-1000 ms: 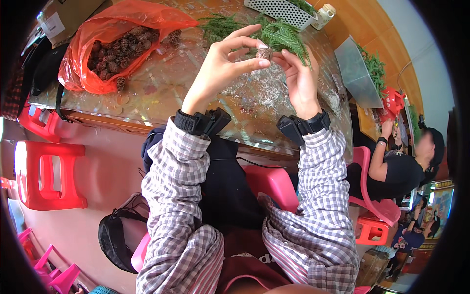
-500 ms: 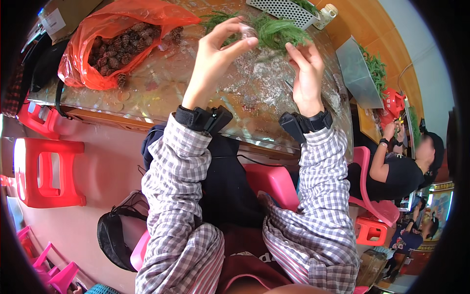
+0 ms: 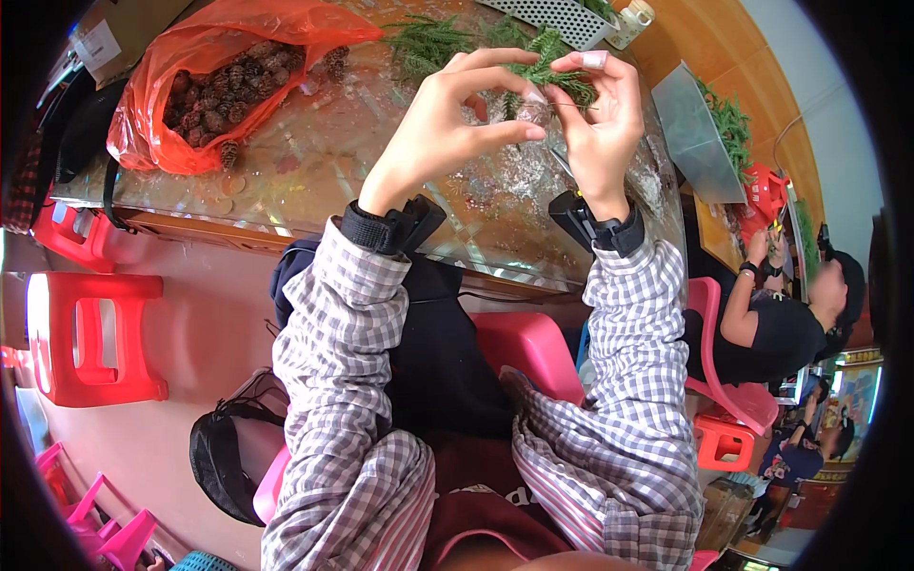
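Note:
My left hand (image 3: 433, 128) pinches a small brownish pine cone (image 3: 536, 113) between thumb and fingers above the table. Close on its right, my right hand (image 3: 609, 119) is closed on a green fern-like sprig (image 3: 552, 71), with the thumb near the cone. A thin wire (image 3: 571, 106) runs from the cone toward the right hand. White tape (image 3: 595, 60) wraps one right fingertip, and a left fingertip is wrapped too. More green sprigs (image 3: 419, 48) lie on the table beyond my left hand.
An orange-red plastic bag (image 3: 143, 124) of pine cones (image 3: 224, 90) lies open on the table (image 3: 276, 190) at left. White powder is scattered under my hands. A perforated white basket (image 3: 557, 21) and a grey bin (image 3: 700, 138) of greenery stand at the far right. A person sits at right.
My hands have come together, bringing the pine cone right and down next to the sprig. The sprig has turned and drawn in between my hands; the wire now shows.

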`<act>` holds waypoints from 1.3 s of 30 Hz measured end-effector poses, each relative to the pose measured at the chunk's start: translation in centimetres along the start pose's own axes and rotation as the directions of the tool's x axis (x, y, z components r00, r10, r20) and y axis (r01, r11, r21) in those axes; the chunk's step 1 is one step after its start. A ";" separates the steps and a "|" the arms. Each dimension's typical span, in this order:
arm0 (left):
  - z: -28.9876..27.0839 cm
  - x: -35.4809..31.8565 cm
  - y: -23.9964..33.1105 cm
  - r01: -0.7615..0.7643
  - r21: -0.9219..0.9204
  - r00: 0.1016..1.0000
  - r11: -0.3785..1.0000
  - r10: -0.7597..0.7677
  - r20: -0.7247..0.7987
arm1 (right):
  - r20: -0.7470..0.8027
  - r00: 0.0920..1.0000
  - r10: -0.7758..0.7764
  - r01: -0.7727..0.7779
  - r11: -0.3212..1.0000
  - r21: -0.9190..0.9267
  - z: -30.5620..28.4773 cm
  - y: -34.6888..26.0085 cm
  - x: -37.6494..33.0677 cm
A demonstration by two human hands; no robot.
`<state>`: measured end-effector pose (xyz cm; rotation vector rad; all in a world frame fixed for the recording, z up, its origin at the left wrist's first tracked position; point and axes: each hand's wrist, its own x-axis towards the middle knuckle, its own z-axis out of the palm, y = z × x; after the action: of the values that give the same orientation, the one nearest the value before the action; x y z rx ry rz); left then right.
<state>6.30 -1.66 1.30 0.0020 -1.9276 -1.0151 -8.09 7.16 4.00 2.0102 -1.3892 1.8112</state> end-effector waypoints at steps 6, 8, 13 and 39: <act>0.4 -0.3 -0.3 0.106 -0.286 0.991 0.952 -0.126 -0.053 | -0.025 0.999 -0.036 0.038 0.998 0.045 0.5 -0.3 0.2; 0.5 -0.2 -0.4 0.142 -0.296 0.982 0.945 -0.173 -0.082 | 0.021 0.999 -0.048 0.049 0.997 -0.051 0.0 -0.1 0.2; 0.4 -0.1 0.0 0.234 -0.367 0.948 0.901 -0.295 -0.121 | 0.119 0.993 0.022 0.002 0.979 -0.203 -0.2 -0.7 -0.3; 0.2 0.5 -0.4 -0.025 0.280 0.926 0.960 0.127 -0.355 | -0.043 0.926 0.374 -0.354 0.904 0.240 1.1 -1.2 -0.7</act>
<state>5.72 -1.97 1.32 0.2557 -1.6865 -0.6365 -6.41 7.55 3.66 1.8299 -1.6925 2.2807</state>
